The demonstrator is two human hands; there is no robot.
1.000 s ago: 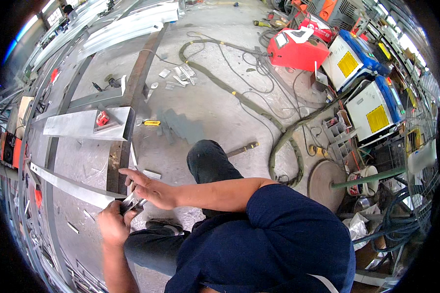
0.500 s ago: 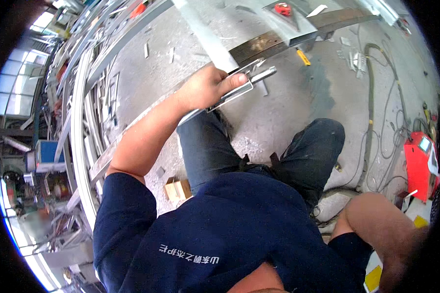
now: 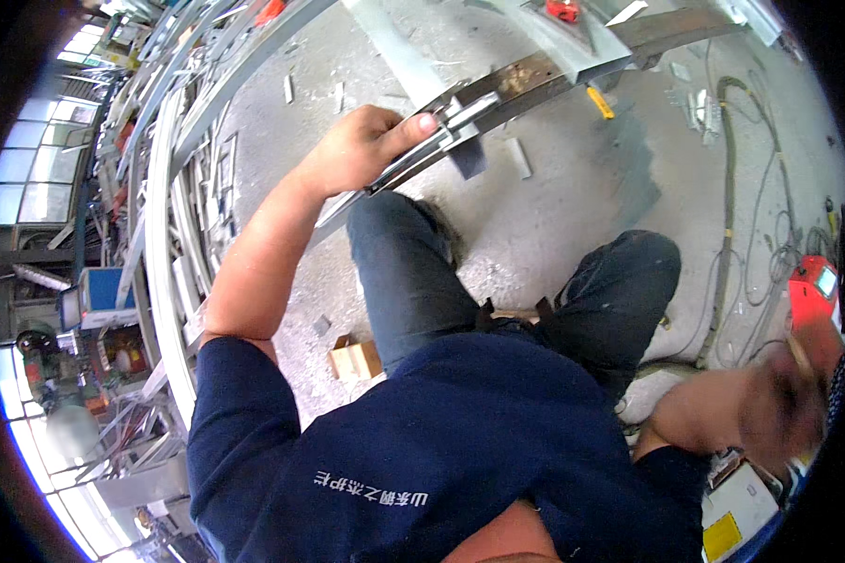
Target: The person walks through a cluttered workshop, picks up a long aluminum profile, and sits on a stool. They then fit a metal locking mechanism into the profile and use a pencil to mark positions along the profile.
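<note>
A metal piece (image 3: 422, 150) lies in the left hand (image 3: 355, 150). Beyond and right of that hand, a tape measure (image 3: 562, 10) sits on a plate (image 3: 597, 64); right, a knife (image 3: 600, 102) lies on the floor (image 3: 535, 211); nearer the body, a box (image 3: 355, 359).

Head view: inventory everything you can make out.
Long metal piece: at least one, silver, upper centre
Rusty steel beam: one, brown, upper right
Broad flat metal section: one, silver, top
Compact tape measure: one, red, on that section
Slim tool: one, yellow, upper right
Thin metal offcuts: several, grey, floor
Thick sheathed cable: one, greenish, right
Boxy screened machine: one, red, right edge
Boxy cabinet: one, white, lower right
Small square box: one, brown, lower left
Long metal bars: many, silver, left
Paned windows: several, pale, left
Shirt: one, navy, lower centre
Legs: two, dark trousers, centre
Right arm: one, blurred, lower right
Left hand: one, bare, gripping the piece
</note>
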